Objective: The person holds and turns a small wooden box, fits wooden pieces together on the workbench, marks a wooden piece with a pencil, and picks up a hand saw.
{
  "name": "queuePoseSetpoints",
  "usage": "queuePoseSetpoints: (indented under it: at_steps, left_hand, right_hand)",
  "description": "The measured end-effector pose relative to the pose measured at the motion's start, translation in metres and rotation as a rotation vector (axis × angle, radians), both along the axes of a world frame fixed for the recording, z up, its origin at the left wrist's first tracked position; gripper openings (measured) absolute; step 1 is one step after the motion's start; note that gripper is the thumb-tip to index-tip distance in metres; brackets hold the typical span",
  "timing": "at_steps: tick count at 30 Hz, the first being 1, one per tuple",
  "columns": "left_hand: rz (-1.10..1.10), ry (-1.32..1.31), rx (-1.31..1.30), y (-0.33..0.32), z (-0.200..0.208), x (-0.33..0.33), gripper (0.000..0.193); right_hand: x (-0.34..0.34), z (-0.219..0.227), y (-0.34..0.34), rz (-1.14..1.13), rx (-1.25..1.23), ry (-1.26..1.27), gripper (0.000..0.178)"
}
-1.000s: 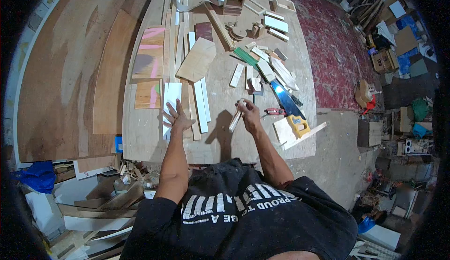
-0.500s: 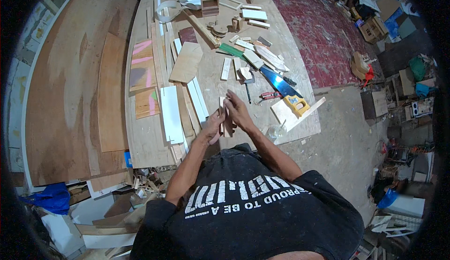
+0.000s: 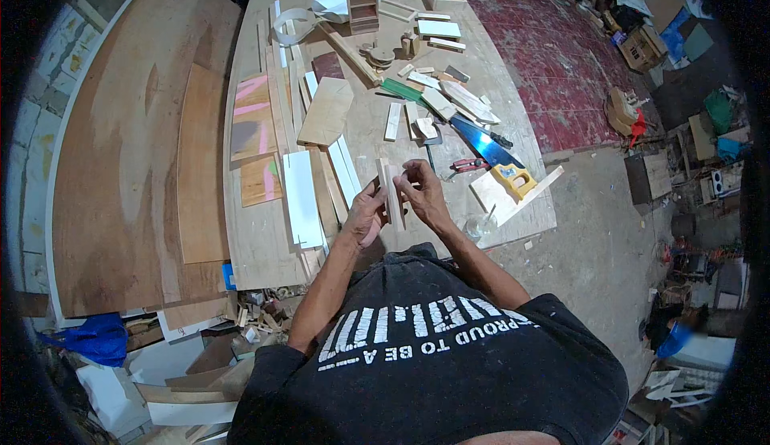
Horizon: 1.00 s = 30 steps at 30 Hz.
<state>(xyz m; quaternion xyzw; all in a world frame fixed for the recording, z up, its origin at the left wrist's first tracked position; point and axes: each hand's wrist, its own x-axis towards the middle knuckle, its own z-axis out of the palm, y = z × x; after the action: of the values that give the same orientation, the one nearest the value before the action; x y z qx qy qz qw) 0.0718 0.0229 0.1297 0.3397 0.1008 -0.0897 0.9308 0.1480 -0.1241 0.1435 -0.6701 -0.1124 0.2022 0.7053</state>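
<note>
A narrow piece of wood (image 3: 392, 194), with raised strips along its length, stands tilted between my hands above the near part of the workbench (image 3: 513, 116). My left hand (image 3: 366, 216) is closed round its left side, fingers partly hidden behind it. My right hand (image 3: 426, 198) has its fingers bent in a pinch at the piece's right edge; whether a small part sits between those fingertips is too fine to make out. Just beyond my hands lie a hammer (image 3: 431, 153) with a dark handle, red-handled pliers (image 3: 468, 165) and a handsaw (image 3: 511, 179) with a yellow handle.
White strips and a white board (image 3: 301, 198) lie to the left, beside a plywood piece (image 3: 326, 111). Several wood offcuts (image 3: 469, 102) are scattered past the saw. A small wooden shelf unit (image 3: 362, 0) stands at the far end. A clear jar (image 3: 478, 225) sits near the front edge.
My right hand has drawn slightly back and to the right, its fingers now bent at the wood's edge. The left hand keeps its hold. The whole view has shifted a little.
</note>
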Motion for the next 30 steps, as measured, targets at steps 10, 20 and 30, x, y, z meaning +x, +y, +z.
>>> queuePoseSetpoints:
  at_steps: [10, 20, 30]
  left_hand:
    - [0.135, -0.039, 0.265, 0.0, 0.018, 0.004, 0.084]
    - [0.081, -0.056, 0.453, -0.015, 0.025, 0.005, 0.073]
    - [0.315, 0.001, 0.13, -0.005, 0.021, -0.005, 0.068]
  right_hand:
    - [-0.009, 0.003, -0.024, 0.231, -0.168, -0.307, 0.043]
    - [-0.015, 0.003, -0.038, 0.202, -0.097, -0.323, 0.047]
    - [-0.028, 0.014, -0.037, 0.225, -0.106, -0.155, 0.047]
